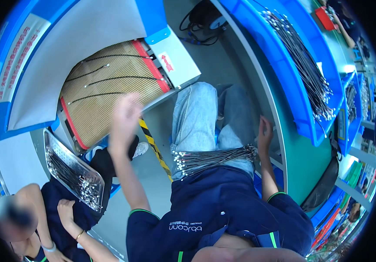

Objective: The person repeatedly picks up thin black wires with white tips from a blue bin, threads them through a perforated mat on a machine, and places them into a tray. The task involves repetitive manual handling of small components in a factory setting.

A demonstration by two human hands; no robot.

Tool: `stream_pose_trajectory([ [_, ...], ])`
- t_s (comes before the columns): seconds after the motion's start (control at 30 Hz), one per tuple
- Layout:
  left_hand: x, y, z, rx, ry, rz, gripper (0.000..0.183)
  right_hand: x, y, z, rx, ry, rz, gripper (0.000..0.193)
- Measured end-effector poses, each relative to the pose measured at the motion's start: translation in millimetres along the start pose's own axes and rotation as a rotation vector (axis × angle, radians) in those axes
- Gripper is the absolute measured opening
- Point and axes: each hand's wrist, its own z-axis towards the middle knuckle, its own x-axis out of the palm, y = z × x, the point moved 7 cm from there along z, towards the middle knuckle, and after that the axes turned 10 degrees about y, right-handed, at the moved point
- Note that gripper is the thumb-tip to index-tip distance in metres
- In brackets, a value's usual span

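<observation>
My left hand [127,114] is over the edge of a tan mesh conveyor belt [92,126], smeared by motion, so its fingers are unclear. Several thin black cables with silvery ends lie spaced across the belt; the nearest cable [94,95] runs up to my left hand and is partly hidden there. Across my thighs rests a bundle of similar black cables [214,158], their ends fanned out at both sides. My right hand [264,136] is raised just past the bundle's right end, beside the table edge, fingers apart with nothing visible in them.
A blue-framed machine with a white hood [81,26] covers the belt's far side. At lower left sits a co-worker [72,222], a metal tray [50,150] of cables on their lap. On the right, a green table [303,161] holds blue bins [303,124] of cables.
</observation>
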Motion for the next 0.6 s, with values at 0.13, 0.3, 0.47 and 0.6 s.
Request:
stream_pose_trajectory([
  [0.13,173,-46,-45,0.207,0.699,-0.053,0.046,-4,-179,-122,0.482,0.151,0.114,0.023],
  [0.3,277,-35,-82,0.154,1.000,0.209,0.083,5,-199,-205,0.916,0.445,0.078,0.023],
  [0.47,304,-31,-92,0.187,1.183,0.376,0.089,23,-176,-209,1.009,0.578,0.096,0.023],
  [0.6,328,-17,-100,0.243,1.111,0.179,0.074,25,-158,-189,1.035,0.643,0.084,0.023],
])
